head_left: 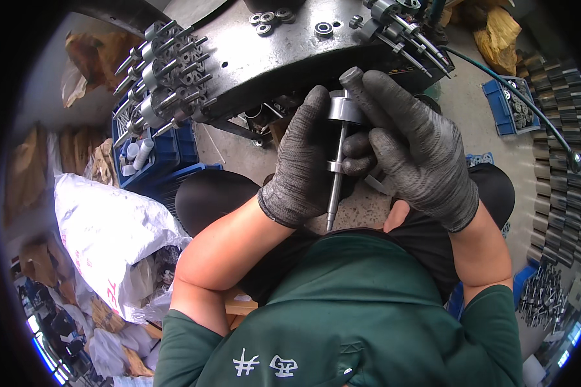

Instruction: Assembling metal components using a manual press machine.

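My left hand (301,158), in a dark grey knit glove, is closed around a metal rotor shaft (335,193). The shaft is upright in the picture, its narrow stepped end toward me. A wide shiny cylinder (345,110) sits on its upper part, and a small ring (335,166) lower down. My right hand (426,151), gloved alike, is beside the shaft with its fingers stretched out. One fingertip is at the shaft's far end and hides it. Whether it touches the shaft I cannot tell.
Ahead stands a metal bench (265,61) with several loose bearings (263,29). Similar rotors (164,77) are clustered at its left edge; more shafts (407,35) overhang its right. Blue crates (497,106) stand on both sides. A white sack (110,238) is at my left, stacked metal parts (565,174) at right.
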Demonstrator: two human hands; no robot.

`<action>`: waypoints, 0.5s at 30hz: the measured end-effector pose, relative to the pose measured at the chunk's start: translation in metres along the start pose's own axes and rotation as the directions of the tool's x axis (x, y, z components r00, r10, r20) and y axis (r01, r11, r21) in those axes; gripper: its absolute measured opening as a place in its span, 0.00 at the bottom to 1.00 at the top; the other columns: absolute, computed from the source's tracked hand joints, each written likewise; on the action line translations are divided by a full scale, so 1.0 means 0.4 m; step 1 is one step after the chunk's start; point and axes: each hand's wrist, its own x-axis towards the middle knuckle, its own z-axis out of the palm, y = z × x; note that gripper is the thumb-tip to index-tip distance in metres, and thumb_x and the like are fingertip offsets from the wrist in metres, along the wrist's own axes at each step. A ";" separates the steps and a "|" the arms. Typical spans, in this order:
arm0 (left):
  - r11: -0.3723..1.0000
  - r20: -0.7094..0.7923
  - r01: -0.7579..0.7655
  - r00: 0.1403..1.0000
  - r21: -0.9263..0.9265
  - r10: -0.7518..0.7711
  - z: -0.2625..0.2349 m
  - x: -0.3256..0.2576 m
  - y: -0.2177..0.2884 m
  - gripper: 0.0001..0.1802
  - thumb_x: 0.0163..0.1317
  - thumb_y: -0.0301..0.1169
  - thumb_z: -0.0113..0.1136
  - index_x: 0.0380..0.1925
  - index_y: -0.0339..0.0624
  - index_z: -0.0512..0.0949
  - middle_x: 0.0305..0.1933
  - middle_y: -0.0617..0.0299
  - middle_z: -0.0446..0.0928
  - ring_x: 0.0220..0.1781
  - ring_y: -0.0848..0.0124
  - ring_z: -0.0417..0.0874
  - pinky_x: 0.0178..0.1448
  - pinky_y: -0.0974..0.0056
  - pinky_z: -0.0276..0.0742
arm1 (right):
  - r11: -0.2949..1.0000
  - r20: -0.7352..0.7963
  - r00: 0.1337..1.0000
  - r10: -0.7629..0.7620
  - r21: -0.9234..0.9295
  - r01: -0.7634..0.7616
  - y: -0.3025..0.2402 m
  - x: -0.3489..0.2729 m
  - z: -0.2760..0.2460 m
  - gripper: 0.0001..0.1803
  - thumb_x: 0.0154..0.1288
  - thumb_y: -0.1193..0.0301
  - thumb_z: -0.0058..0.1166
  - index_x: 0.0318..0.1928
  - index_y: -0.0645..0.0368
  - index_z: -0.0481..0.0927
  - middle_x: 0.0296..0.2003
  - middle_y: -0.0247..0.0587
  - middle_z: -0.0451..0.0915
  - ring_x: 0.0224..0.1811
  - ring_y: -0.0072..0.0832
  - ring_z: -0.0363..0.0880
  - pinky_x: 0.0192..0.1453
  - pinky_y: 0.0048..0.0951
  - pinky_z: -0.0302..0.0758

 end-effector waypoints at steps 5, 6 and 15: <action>1.000 0.190 0.003 0.982 -0.005 -0.002 0.018 0.006 0.022 0.30 0.74 0.59 0.50 0.53 0.42 0.73 0.43 0.55 0.78 0.29 0.77 0.73 0.26 0.73 0.71 | 0.397 0.117 0.971 0.210 0.897 -0.194 0.055 0.007 -0.061 0.34 0.75 0.67 0.50 0.77 0.62 0.58 0.34 0.42 0.83 0.22 0.19 0.79 0.27 0.19 0.78; 0.999 0.200 -0.014 0.980 0.031 0.008 0.012 0.011 0.023 0.30 0.74 0.59 0.50 0.53 0.41 0.73 0.45 0.52 0.78 0.29 0.77 0.74 0.26 0.72 0.71 | 0.551 -0.015 0.948 0.318 0.816 -0.172 0.023 0.007 -0.051 0.37 0.73 0.61 0.51 0.77 0.62 0.59 0.28 0.41 0.80 0.18 0.16 0.69 0.23 0.17 0.69; 0.897 0.071 -0.257 0.966 0.359 0.248 0.030 -0.001 -0.015 0.27 0.76 0.56 0.50 0.56 0.43 0.73 0.49 0.53 0.79 0.30 0.77 0.74 0.28 0.72 0.73 | 0.968 -0.434 0.865 -0.250 -0.119 0.220 -0.018 -0.030 -0.039 0.39 0.69 0.66 0.54 0.78 0.62 0.58 0.51 0.41 0.84 0.29 0.23 0.76 0.33 0.26 0.77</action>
